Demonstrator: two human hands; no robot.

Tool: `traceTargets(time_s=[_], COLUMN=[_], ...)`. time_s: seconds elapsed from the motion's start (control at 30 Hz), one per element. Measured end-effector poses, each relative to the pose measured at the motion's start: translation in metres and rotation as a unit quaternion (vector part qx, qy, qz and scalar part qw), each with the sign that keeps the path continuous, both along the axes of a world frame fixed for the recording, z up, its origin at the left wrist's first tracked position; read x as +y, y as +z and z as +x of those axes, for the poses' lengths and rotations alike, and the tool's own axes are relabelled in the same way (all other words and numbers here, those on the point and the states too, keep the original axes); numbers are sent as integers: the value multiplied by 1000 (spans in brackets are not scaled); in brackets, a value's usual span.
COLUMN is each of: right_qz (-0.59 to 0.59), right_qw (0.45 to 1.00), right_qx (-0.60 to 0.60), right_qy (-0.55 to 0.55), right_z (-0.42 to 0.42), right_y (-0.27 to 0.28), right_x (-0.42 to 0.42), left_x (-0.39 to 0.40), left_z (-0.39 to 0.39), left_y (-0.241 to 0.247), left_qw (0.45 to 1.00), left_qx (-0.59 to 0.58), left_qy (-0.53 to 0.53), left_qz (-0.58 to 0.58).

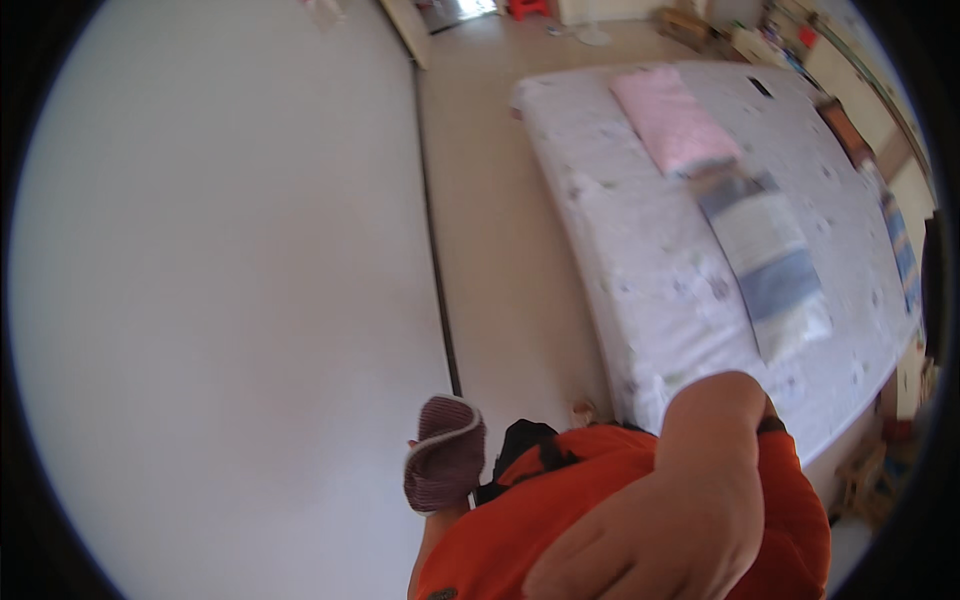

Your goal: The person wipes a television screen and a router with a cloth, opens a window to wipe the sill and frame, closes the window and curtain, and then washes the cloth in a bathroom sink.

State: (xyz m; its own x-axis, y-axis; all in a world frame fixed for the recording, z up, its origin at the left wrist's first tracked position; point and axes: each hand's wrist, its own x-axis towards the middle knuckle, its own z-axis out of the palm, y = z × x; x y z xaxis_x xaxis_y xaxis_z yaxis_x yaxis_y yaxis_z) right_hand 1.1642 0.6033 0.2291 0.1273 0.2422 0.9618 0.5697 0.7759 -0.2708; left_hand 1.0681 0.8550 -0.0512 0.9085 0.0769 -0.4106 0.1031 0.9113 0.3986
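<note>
A purple-brown ribbed cleaning cloth with pale edging is folded over in my left hand, low beside the white wall-like panel. The cloth covers nearly all of that hand; only a fingertip shows at its left side, with the forearm below. My right hand is bent back in front of my orange shirt, its back towards the camera. The frame's lower edge cuts off its fingers, so whether it holds anything is hidden.
Right of a strip of tan floor stands a bed with a floral sheet. It bears a pink pillow, a blue-and-white pillow and a dark phone-like object. A red stool and a wooden stool stand far off.
</note>
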Motion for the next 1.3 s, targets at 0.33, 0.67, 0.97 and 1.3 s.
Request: traceTargets(time_s=[0.33, 0.67, 0.97, 1.3], right_qz=[-45, -294, -521, -628], right_qw=[981, 903, 671, 697], right_qx=[-118, 251, 471, 287], right_qy=[-148, -190, -237, -193], right_z=[31, 85, 150, 305], right_y=[18, -10, -177, -198], right_x=[41, 42, -16, 26], left_x=[53, 102, 71, 76], left_z=[27, 64, 144, 248], left_y=[9, 41, 70, 57], left_qw=[999, 997, 1000, 996], left_qx=[-22, -7, -6, 45], left_qy=[32, 74, 8, 65], left_qz=[-17, -3, 25, 44])
